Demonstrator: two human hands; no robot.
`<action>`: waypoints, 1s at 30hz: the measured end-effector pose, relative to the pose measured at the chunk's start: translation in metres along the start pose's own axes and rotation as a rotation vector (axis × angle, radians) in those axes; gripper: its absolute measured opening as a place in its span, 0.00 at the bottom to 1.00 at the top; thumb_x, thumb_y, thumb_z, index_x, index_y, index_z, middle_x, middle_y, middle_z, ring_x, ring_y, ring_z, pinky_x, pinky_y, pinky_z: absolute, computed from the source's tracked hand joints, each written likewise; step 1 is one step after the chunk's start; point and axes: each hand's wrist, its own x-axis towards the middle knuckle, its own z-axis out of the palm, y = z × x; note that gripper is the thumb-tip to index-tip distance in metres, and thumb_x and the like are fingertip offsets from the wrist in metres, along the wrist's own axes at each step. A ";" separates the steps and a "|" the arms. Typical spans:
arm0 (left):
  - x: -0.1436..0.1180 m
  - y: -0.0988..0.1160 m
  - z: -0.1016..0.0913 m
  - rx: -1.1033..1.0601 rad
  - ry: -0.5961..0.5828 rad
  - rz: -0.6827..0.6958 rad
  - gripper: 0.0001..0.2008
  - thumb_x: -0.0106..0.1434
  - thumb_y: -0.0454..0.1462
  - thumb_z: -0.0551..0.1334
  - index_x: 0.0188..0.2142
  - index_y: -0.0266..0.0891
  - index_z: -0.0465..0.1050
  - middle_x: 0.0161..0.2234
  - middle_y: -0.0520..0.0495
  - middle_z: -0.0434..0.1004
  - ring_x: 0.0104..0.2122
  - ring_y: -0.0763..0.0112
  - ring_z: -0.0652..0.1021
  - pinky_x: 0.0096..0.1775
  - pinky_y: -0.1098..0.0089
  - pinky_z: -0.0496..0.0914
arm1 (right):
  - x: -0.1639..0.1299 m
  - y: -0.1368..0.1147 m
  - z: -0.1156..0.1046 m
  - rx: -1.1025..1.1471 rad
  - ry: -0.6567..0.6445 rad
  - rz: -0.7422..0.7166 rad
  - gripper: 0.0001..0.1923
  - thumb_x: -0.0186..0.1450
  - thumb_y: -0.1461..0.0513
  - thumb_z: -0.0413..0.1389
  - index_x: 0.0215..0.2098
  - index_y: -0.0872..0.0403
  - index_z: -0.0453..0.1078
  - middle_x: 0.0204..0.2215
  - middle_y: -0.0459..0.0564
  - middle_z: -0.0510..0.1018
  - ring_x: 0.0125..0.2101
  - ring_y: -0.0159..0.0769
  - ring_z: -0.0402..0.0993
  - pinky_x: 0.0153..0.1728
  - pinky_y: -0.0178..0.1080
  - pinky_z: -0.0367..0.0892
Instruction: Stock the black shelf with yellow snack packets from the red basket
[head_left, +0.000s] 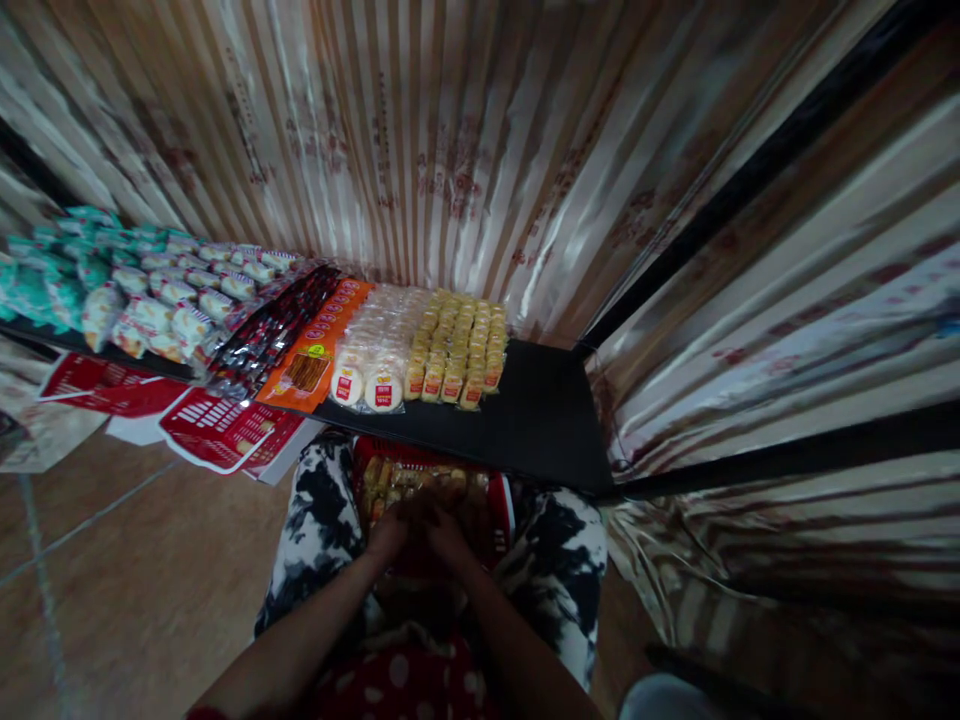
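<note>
My left hand (390, 530) and my right hand (445, 530) are close together over a red box (501, 505) between my knees. Inside the box lie small yellow packaged snacks (384, 478). The fingers reach in among these packs, but they are dark and blurred, so I cannot make out whether they grip any. Beyond the box, rows of yellow wrapped snacks (454, 350) stand on a black shelf (540, 410). To their left are round white wrapped cakes (367, 385) in clear plastic.
Further left on the shelf are an orange snack bag (315, 350), dark shiny packets (274, 335), white packs (180, 300) and green packs (64, 275). Red printed cartons (225, 425) sit below the shelf's front edge. Striped curtains (450, 150) and a black post (712, 210) stand behind and right.
</note>
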 end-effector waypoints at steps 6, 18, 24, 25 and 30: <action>-0.015 0.011 0.009 -0.082 0.014 0.086 0.17 0.57 0.31 0.53 0.47 0.33 0.68 0.46 0.40 0.72 0.47 0.67 0.72 0.48 0.71 0.63 | -0.010 -0.011 -0.010 0.026 0.128 0.018 0.18 0.53 0.65 0.49 0.40 0.53 0.72 0.42 0.51 0.77 0.46 0.41 0.70 0.51 0.44 0.61; -0.045 0.029 -0.015 -0.660 -0.077 0.054 0.18 0.51 0.29 0.56 0.43 0.37 0.68 0.31 0.48 0.75 0.29 0.69 0.75 0.31 0.71 0.69 | -0.046 -0.054 -0.037 -0.090 0.276 -0.179 0.16 0.54 0.62 0.52 0.41 0.51 0.73 0.35 0.49 0.76 0.30 0.34 0.72 0.34 0.36 0.68; -0.063 0.040 -0.041 -0.960 -0.239 0.054 0.16 0.49 0.28 0.54 0.39 0.35 0.67 0.24 0.51 0.73 0.21 0.74 0.74 0.20 0.78 0.62 | -0.056 -0.065 -0.045 0.051 0.122 -0.225 0.22 0.54 0.58 0.54 0.48 0.51 0.68 0.31 0.47 0.76 0.30 0.34 0.73 0.34 0.38 0.68; -0.065 0.041 -0.044 -0.965 -0.262 0.060 0.16 0.49 0.28 0.55 0.40 0.34 0.67 0.24 0.50 0.74 0.21 0.74 0.75 0.19 0.78 0.62 | -0.056 -0.065 -0.044 0.136 0.084 -0.206 0.23 0.54 0.57 0.54 0.49 0.51 0.67 0.30 0.46 0.76 0.30 0.35 0.73 0.34 0.38 0.68; -0.068 0.049 -0.054 -1.008 -0.310 0.115 0.15 0.53 0.30 0.55 0.43 0.32 0.65 0.30 0.45 0.76 0.22 0.73 0.76 0.22 0.76 0.67 | -0.057 -0.061 -0.041 0.401 0.069 -0.167 0.22 0.49 0.55 0.59 0.42 0.52 0.68 0.30 0.46 0.76 0.30 0.34 0.73 0.32 0.37 0.66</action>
